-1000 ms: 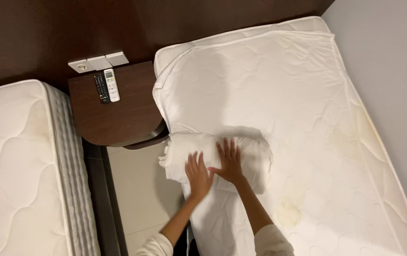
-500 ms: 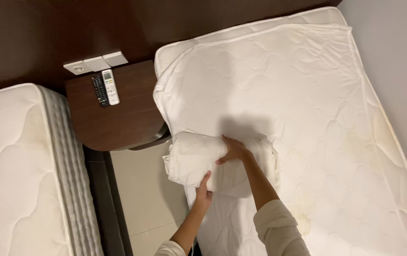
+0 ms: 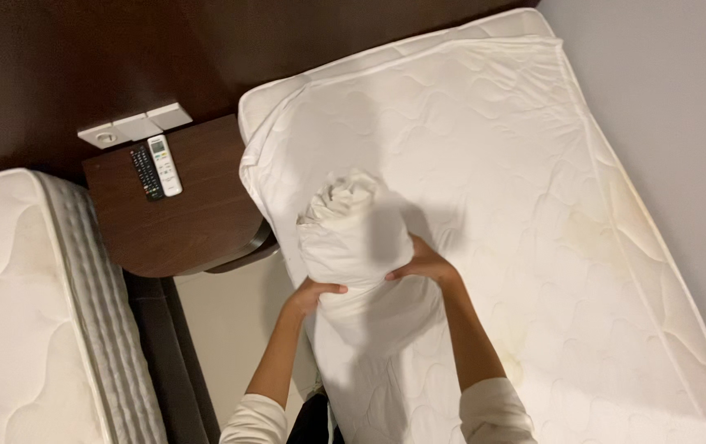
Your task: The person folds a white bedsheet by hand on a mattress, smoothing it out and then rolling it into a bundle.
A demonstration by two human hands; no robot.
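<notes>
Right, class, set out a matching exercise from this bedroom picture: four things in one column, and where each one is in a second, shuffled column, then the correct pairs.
Things:
1. Bundle of white bedding
2. Two remote controls
3. White switch panel
4. Second mattress

Places:
A. On the dark wall above the bedside table
B. At the left edge of the picture
C. Lying on the brown bedside table
D. Held between the left hand and right hand over the bare mattress

Pairs: 1-D, 2-C, 3-A, 4-B
</notes>
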